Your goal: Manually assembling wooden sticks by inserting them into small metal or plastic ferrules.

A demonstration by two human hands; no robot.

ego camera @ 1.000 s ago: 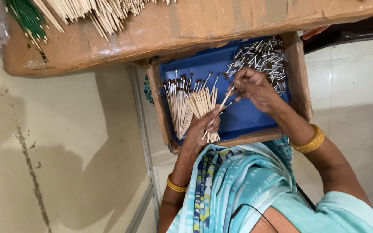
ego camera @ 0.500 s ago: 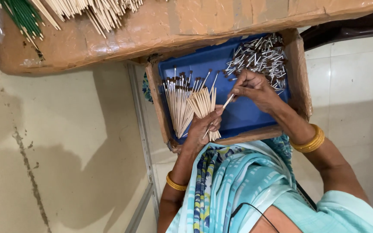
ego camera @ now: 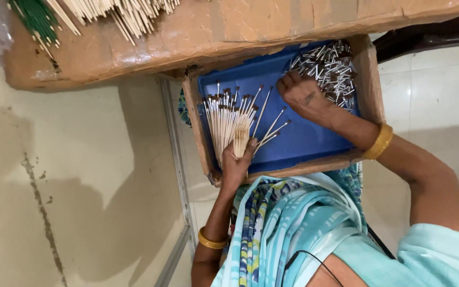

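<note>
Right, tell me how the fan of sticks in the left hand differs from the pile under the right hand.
The fan of sticks is long, pale wooden sticks with dark tips, fanned out and gripped at their lower ends by the left hand. The pile is short, silvery-grey pieces lying loose and crisscrossed, with the right hand resting at its edge. The fan sits at the tray's left, the pile in its far right corner. Both lie in the same blue tray.
</note>
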